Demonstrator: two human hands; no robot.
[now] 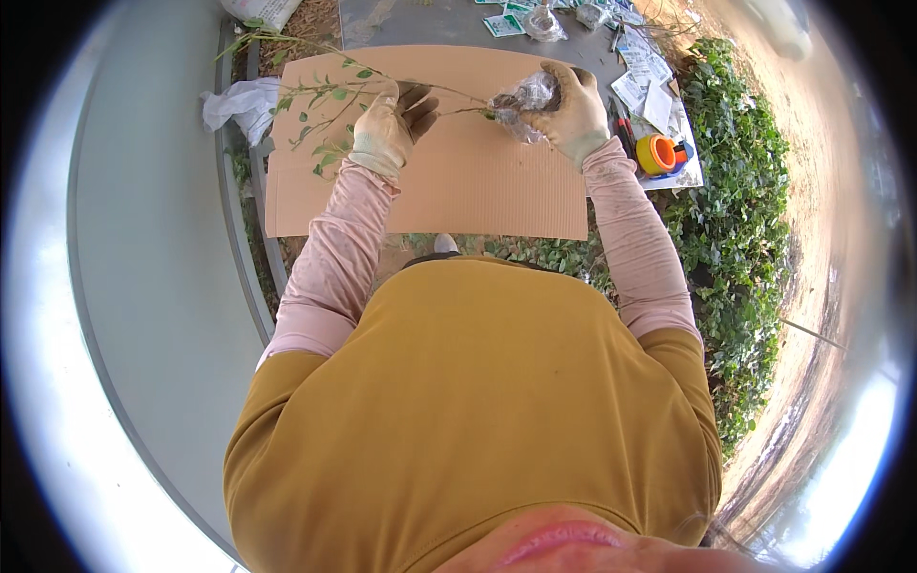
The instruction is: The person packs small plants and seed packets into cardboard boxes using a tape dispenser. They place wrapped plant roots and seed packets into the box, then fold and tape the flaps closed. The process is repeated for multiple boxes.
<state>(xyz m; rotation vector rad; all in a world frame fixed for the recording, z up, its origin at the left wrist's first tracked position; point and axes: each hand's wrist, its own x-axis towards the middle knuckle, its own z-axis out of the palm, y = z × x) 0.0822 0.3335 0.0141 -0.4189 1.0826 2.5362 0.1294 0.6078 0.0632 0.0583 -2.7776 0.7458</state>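
A leafy plant with thin branching stems [458,89] lies sideways above a sheet of corrugated cardboard [494,186]. Clear plastic film wraps its root ball [530,97]. My right hand [577,111], in a pale work glove with a dark palm, grips that wrapped root end from the right. Also gloved, my left hand [390,129] is at the stems, its fingers apart and palm turned partly up. The stems run past its fingertips, and whether they touch is hard to tell. Leafy twigs [329,150] spread out to the left of that hand.
Under the cardboard is a grey table [444,21]. Paper slips [641,71], green-and-white packets [505,25] and a clear film roll [544,25] lie on it. A yellow-and-orange tape roll [655,154] stands by a red-handled tool [625,136]. Left is a white plastic bag [243,107]; right, a leafy hedge [738,179].
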